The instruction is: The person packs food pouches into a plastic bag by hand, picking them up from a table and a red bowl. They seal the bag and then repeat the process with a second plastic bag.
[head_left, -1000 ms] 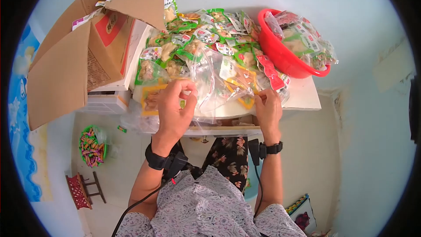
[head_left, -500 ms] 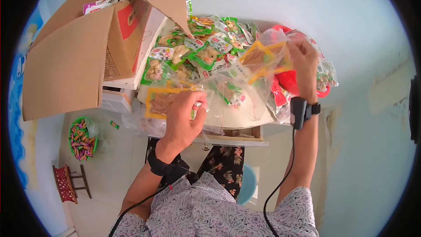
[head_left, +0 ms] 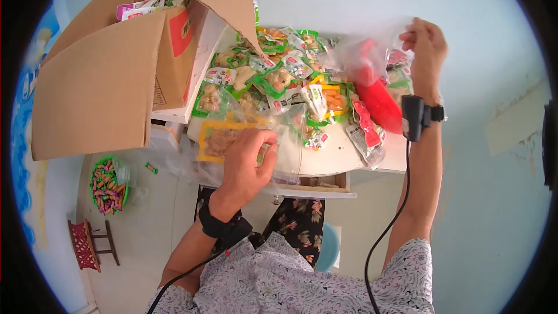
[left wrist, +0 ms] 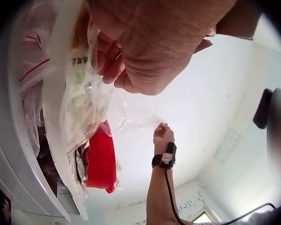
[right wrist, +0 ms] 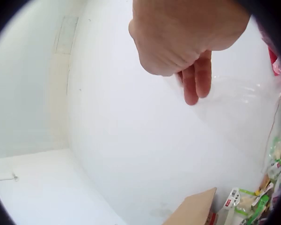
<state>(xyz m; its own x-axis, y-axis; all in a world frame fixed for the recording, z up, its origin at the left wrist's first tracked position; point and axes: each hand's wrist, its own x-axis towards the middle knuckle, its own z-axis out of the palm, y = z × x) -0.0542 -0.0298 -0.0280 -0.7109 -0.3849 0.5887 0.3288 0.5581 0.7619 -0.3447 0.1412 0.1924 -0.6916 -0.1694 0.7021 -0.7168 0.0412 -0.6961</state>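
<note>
My left hand pinches a clear plastic bag near the front of the table, its fingers curled at the plastic. A yellow-edged snack packet shows through the plastic beside that hand. Raised at the right, against the wall, my right hand grips the edge of another clear plastic bag, which hangs loose and slants down toward the pile. In the right wrist view this bag looks thin and see-through. Below it, a yellow-orange packet lies on the heap of green-edged snack packets.
An open cardboard box with packets in it stands at the left. A red basin holding packets is at the right, partly behind the raised bag. Under the table's front edge a drawer is partly open. A green basket of wrapped sweets is on the floor.
My right hand has gone up and right from the table front with its bag. The yellow-edged packet seen in that bag earlier no longer shows there. My left hand has shifted little.
</note>
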